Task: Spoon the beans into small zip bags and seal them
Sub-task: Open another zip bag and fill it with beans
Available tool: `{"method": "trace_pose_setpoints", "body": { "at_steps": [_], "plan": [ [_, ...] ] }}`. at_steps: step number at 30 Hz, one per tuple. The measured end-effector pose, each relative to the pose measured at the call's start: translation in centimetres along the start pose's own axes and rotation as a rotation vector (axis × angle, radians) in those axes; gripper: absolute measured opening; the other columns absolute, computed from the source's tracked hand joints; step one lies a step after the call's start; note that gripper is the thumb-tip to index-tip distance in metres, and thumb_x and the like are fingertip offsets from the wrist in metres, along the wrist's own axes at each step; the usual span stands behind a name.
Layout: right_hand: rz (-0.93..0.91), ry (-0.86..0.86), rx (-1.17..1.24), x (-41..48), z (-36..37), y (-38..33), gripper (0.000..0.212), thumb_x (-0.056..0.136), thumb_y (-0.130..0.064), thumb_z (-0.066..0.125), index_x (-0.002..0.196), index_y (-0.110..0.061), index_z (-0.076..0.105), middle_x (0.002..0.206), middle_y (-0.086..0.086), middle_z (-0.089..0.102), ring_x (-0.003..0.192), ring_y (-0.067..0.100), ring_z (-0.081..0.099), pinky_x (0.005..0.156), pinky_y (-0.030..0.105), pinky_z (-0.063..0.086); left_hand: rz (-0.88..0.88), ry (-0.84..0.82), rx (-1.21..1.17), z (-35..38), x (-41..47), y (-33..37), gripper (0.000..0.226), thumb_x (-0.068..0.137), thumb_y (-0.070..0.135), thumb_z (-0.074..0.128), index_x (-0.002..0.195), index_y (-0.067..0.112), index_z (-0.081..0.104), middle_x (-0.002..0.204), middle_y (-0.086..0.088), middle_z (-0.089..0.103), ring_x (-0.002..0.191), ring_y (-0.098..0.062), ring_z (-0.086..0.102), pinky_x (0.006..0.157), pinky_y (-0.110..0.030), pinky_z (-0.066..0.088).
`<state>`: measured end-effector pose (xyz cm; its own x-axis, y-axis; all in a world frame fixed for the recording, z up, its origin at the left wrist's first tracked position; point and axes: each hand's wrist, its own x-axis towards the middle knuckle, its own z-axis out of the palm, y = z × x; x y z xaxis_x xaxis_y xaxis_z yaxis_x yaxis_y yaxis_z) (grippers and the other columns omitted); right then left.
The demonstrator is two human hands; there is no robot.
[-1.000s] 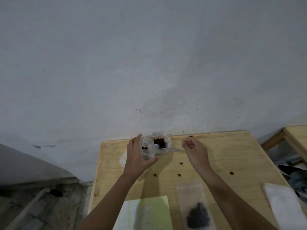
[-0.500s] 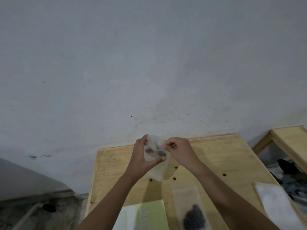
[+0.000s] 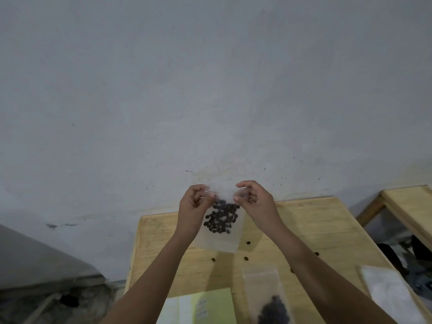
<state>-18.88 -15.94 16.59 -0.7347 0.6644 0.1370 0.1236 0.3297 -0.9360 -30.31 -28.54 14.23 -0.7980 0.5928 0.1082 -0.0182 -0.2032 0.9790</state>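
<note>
Left hand (image 3: 195,208) and right hand (image 3: 256,203) pinching zip bag (image 3: 221,239) top corners, held above table (image 3: 327,230) far edge

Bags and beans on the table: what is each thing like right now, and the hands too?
held zip bag: upright above the table, beans inside; seal cannot be told.
left hand: pinches its top left corner.
right hand: pinches its top right corner.
second bag: flat on the table, beans inside.
loose beans: scattered on the table.
green paper: flat on the table.
</note>
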Motion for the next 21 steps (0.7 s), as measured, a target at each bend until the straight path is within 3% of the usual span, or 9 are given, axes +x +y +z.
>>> {"method": "trace_pose_setpoints", "body": {
  "at_steps": [3,7,11,15,21],
  "plan": [
    [0.019,0.018,-0.009,0.29,-0.1,-0.29,0.02,0.079,-0.01,0.072,0.089,-0.021,0.058,0.088,-0.008,0.063,0.086,0.005,0.06,0.071,0.012,0.048,-0.003,-0.055,0.045,0.13,0.03,0.21,0.017,0.083,0.003,0.066,0.098,0.007,0.06,0.083,-0.006,0.069,0.082,-0.021,0.069,0.077,-0.03,0.055],
    [0.021,-0.001,-0.068,0.58,-0.07,-0.71,0.017,0.081,-0.01,0.07,0.087,-0.013,0.055,0.085,-0.004,0.064,0.083,0.003,0.059,0.07,0.013,0.045,0.012,-0.057,0.152,0.44,0.33,0.15,0.017,0.083,0.007,0.068,0.096,0.014,0.06,0.079,0.007,0.069,0.079,-0.015,0.068,0.075,-0.037,0.053],
    [0.019,0.014,-0.061,0.53,0.0,-0.74,0.018,0.079,-0.015,0.073,0.086,-0.019,0.057,0.084,-0.009,0.063,0.079,0.004,0.059,0.063,0.009,0.044,0.02,-0.012,0.16,0.72,0.43,0.22,0.017,0.084,0.003,0.066,0.097,0.011,0.06,0.084,-0.001,0.068,0.077,-0.013,0.069,0.074,-0.033,0.052],
    [0.031,-0.016,-0.106,0.55,0.26,-0.53,0.017,0.078,-0.019,0.074,0.085,-0.019,0.059,0.089,-0.01,0.063,0.089,0.003,0.058,0.07,0.011,0.041,0.018,-0.076,0.156,0.89,0.05,0.2,0.019,0.084,0.004,0.067,0.099,0.009,0.059,0.081,-0.003,0.071,0.081,-0.02,0.07,0.077,-0.032,0.055],
    [0.0,0.008,-0.098,0.61,0.22,-0.62,0.016,0.078,-0.017,0.075,0.083,-0.016,0.059,0.085,-0.009,0.065,0.084,-0.002,0.059,0.068,0.005,0.044,0.013,-0.129,0.139,0.84,-0.23,0.65,0.02,0.083,0.007,0.068,0.101,0.011,0.059,0.08,-0.004,0.073,0.082,-0.02,0.071,0.076,-0.028,0.056]
  ]
}}
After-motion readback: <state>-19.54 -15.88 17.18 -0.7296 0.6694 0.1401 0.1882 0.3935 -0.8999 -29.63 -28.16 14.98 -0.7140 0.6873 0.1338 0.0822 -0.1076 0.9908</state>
